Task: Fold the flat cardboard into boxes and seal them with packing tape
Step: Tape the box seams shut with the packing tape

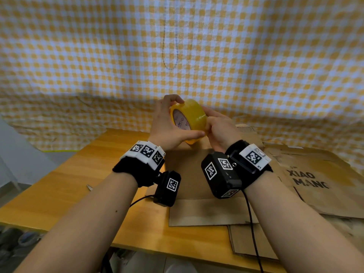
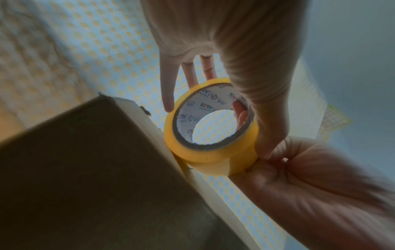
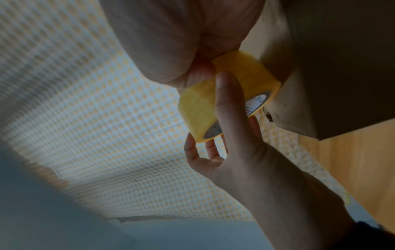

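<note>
A yellow packing tape roll [image 1: 198, 112] is held up in the air above the table. My left hand [image 1: 192, 118] grips it across its width, with the thumb [image 2: 265, 118] on the outer face and fingers [image 2: 169, 94] at the far rim. My right hand [image 1: 209, 125] pinches the roll's outer layer at its lower right edge, fingers curled [image 2: 284, 162]. A short folded tape end [image 2: 224, 167] sticks out from the roll near that pinch. Below the hands stands a folded brown cardboard box [image 1: 197, 174], also in the left wrist view [image 2: 85, 169] and right wrist view [image 3: 342, 59].
Flat printed cardboard sheets [image 1: 319, 180] lie stacked at the right of the wooden table [image 1: 78, 194], some overhanging its front edge. A small metal tip [image 1: 89, 187] lies left of the box. A yellow checked cloth [image 1: 177, 46] hangs behind.
</note>
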